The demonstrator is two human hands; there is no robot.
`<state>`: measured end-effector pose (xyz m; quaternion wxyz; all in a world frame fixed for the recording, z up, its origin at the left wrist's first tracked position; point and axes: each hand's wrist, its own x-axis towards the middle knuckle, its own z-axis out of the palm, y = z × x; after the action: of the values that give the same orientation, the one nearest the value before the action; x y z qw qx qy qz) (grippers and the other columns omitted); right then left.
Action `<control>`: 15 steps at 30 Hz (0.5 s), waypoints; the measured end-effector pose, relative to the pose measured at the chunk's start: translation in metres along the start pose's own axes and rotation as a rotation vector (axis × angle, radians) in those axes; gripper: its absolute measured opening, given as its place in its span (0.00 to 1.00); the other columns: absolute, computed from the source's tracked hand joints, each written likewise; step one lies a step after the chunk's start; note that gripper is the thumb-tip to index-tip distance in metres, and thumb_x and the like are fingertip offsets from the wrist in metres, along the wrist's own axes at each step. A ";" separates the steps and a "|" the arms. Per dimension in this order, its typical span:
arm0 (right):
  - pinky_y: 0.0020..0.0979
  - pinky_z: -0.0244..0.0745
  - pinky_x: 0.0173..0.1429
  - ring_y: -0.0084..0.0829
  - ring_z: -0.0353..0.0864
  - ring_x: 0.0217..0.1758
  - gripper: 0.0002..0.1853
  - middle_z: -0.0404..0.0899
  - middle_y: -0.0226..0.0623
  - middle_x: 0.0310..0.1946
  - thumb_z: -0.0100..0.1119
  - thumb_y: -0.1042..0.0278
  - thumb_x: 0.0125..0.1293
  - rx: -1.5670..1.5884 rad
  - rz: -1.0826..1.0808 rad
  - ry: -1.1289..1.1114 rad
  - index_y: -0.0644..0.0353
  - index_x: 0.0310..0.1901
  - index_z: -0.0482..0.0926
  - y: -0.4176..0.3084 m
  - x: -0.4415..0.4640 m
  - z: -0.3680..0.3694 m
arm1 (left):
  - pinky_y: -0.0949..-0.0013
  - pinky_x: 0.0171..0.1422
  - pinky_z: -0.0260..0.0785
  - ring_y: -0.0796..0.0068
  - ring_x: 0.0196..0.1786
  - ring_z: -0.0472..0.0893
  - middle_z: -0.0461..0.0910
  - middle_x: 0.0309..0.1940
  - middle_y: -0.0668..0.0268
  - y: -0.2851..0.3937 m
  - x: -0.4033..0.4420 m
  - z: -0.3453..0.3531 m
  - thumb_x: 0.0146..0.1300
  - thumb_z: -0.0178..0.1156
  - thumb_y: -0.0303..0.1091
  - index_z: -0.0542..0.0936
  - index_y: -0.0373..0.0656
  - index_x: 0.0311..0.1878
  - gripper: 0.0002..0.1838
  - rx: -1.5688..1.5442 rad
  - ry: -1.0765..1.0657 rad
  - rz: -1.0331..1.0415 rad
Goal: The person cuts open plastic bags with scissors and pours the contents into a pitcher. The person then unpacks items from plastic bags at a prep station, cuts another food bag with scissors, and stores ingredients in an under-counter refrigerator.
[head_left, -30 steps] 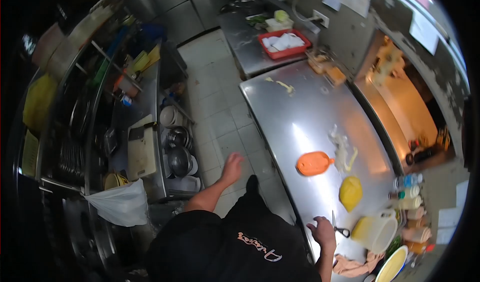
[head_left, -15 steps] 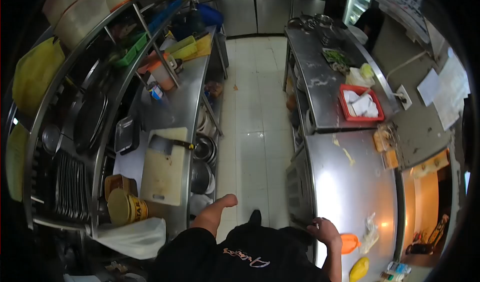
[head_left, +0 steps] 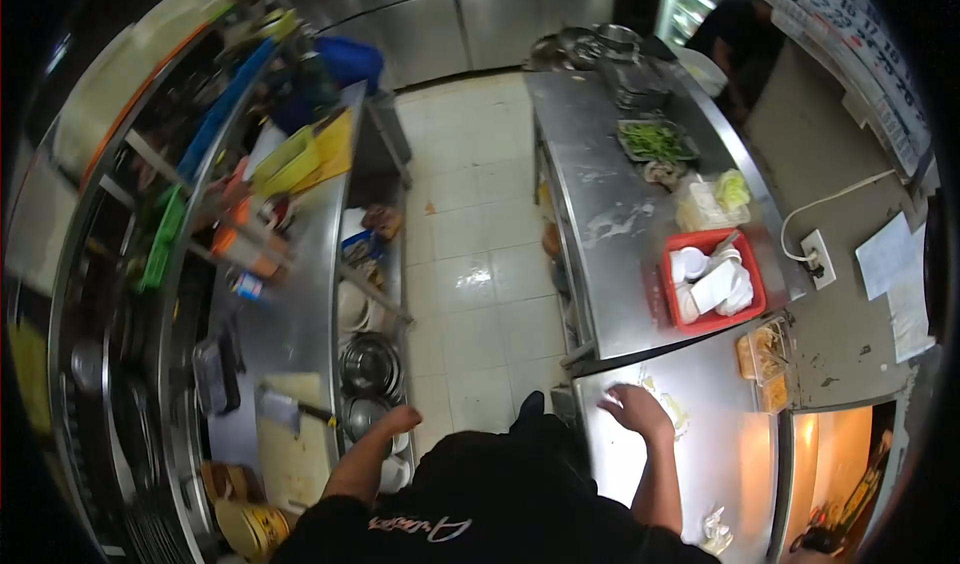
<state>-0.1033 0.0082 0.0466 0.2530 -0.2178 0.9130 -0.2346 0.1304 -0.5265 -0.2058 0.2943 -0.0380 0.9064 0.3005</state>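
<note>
My left hand [head_left: 403, 420] hangs over the aisle beside the left counter, near stacked metal bowls [head_left: 370, 364] on the lower shelf; its fingers are too small and blurred to make out. My right hand [head_left: 636, 409] is above the near end of the right steel worktop [head_left: 625, 454], its fingers loosely bent and apart, with nothing seen in them. Left of my left hand, a cleaver [head_left: 282, 407] with a black and yellow handle lies on a white cutting board [head_left: 290, 454]. Further along the right side stands a red basket [head_left: 672, 309] holding white items.
A tiled aisle [head_left: 480, 314] runs between the counters. On the right are a tray of greens [head_left: 655, 142], a clear food container [head_left: 765, 349] and a crumpled plastic bag [head_left: 716, 529]. A yellow tub [head_left: 250, 529] stands at left. Another person [head_left: 738, 49] is at the back right.
I have moved forward along the aisle, so the counters shift nearer and downward in view. My right hand has risen forward over the worktop; the orange and yellow items have left view.
</note>
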 end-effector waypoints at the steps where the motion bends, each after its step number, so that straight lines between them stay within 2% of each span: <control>1: 0.49 0.76 0.60 0.55 0.83 0.55 0.23 0.85 0.55 0.47 0.63 0.49 0.70 0.017 -0.103 0.035 0.64 0.50 0.85 -0.012 0.032 -0.018 | 0.49 0.50 0.76 0.46 0.45 0.84 0.86 0.38 0.52 0.005 -0.016 -0.027 0.66 0.60 0.39 0.86 0.43 0.40 0.11 -0.066 0.028 -0.082; 2: 0.50 0.76 0.58 0.55 0.83 0.54 0.22 0.85 0.54 0.46 0.62 0.51 0.69 0.001 -0.113 -0.087 0.65 0.50 0.84 -0.027 0.071 -0.039 | 0.50 0.46 0.75 0.49 0.41 0.83 0.85 0.35 0.54 -0.029 -0.016 -0.025 0.67 0.59 0.38 0.85 0.43 0.38 0.10 0.112 0.223 0.136; 3: 0.51 0.76 0.57 0.55 0.82 0.52 0.21 0.85 0.54 0.45 0.63 0.52 0.69 -0.052 -0.124 -0.083 0.65 0.48 0.83 -0.036 0.106 -0.048 | 0.51 0.42 0.75 0.53 0.37 0.83 0.84 0.32 0.56 -0.054 -0.011 -0.017 0.68 0.57 0.37 0.83 0.43 0.37 0.10 0.273 0.419 0.359; 5: 0.52 0.76 0.56 0.56 0.82 0.51 0.19 0.84 0.53 0.42 0.63 0.54 0.69 -0.123 -0.297 0.014 0.65 0.45 0.82 -0.068 0.167 -0.067 | 0.57 0.37 0.74 0.65 0.34 0.82 0.80 0.30 0.62 -0.004 -0.030 -0.052 0.69 0.55 0.36 0.80 0.43 0.37 0.08 -0.693 0.254 -0.595; 6: 0.52 0.76 0.56 0.57 0.82 0.51 0.18 0.84 0.52 0.41 0.63 0.54 0.69 -0.093 -0.385 0.041 0.65 0.44 0.82 -0.086 0.198 -0.074 | 0.61 0.34 0.74 0.73 0.34 0.81 0.77 0.28 0.66 0.013 -0.036 -0.069 0.69 0.54 0.36 0.79 0.43 0.36 0.09 -0.929 0.205 -0.643; 8: 0.53 0.76 0.56 0.58 0.81 0.50 0.17 0.84 0.52 0.41 0.63 0.55 0.70 -0.064 -0.493 0.021 0.65 0.43 0.82 -0.122 0.254 -0.081 | 0.60 0.32 0.72 0.70 0.32 0.79 0.77 0.29 0.68 -0.025 -0.044 -0.040 0.70 0.57 0.38 0.79 0.49 0.38 0.07 -0.810 0.177 -0.286; 9: 0.53 0.76 0.56 0.58 0.81 0.50 0.17 0.84 0.52 0.41 0.63 0.55 0.70 -0.063 -0.510 -0.029 0.65 0.44 0.82 -0.143 0.280 -0.084 | 0.60 0.32 0.70 0.70 0.32 0.78 0.77 0.31 0.70 -0.024 -0.039 -0.033 0.70 0.57 0.39 0.80 0.51 0.39 0.06 -1.011 0.144 -0.540; 10: 0.53 0.76 0.56 0.58 0.81 0.50 0.17 0.84 0.51 0.42 0.63 0.55 0.70 -0.061 -0.526 -0.079 0.65 0.44 0.82 -0.156 0.306 -0.086 | 0.62 0.29 0.65 0.71 0.28 0.75 0.75 0.27 0.70 -0.033 -0.024 -0.036 0.71 0.54 0.38 0.78 0.49 0.36 0.08 -1.638 -0.026 -0.614; 12: 0.52 0.76 0.58 0.56 0.81 0.54 0.19 0.84 0.50 0.46 0.63 0.54 0.70 -0.138 -0.462 -0.213 0.64 0.50 0.82 -0.176 0.351 -0.079 | 0.70 0.23 0.55 0.78 0.19 0.64 0.65 0.19 0.74 -0.056 0.001 -0.018 0.73 0.50 0.36 0.74 0.48 0.31 0.12 -1.124 -0.405 -0.509; 14: 0.51 0.76 0.60 0.55 0.80 0.57 0.22 0.84 0.50 0.49 0.63 0.52 0.71 -0.182 -0.374 -0.354 0.63 0.55 0.82 -0.198 0.390 -0.076 | 0.71 0.22 0.55 0.79 0.18 0.62 0.65 0.19 0.75 -0.056 0.026 -0.035 0.69 0.55 0.34 0.74 0.48 0.31 0.08 -1.142 -0.230 -0.615; 15: 0.51 0.76 0.61 0.56 0.80 0.59 0.23 0.84 0.50 0.50 0.63 0.51 0.71 -0.198 -0.329 -0.412 0.63 0.56 0.81 -0.207 0.407 -0.077 | 0.70 0.23 0.57 0.79 0.18 0.64 0.67 0.19 0.75 -0.054 0.060 -0.067 0.68 0.57 0.33 0.74 0.48 0.31 0.08 -1.211 -0.157 -0.500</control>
<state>-0.4049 -0.3418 0.0702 0.3695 -0.4296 0.8132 -0.1331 0.0598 -0.6026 -0.2242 0.3470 -0.3841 0.5170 0.6817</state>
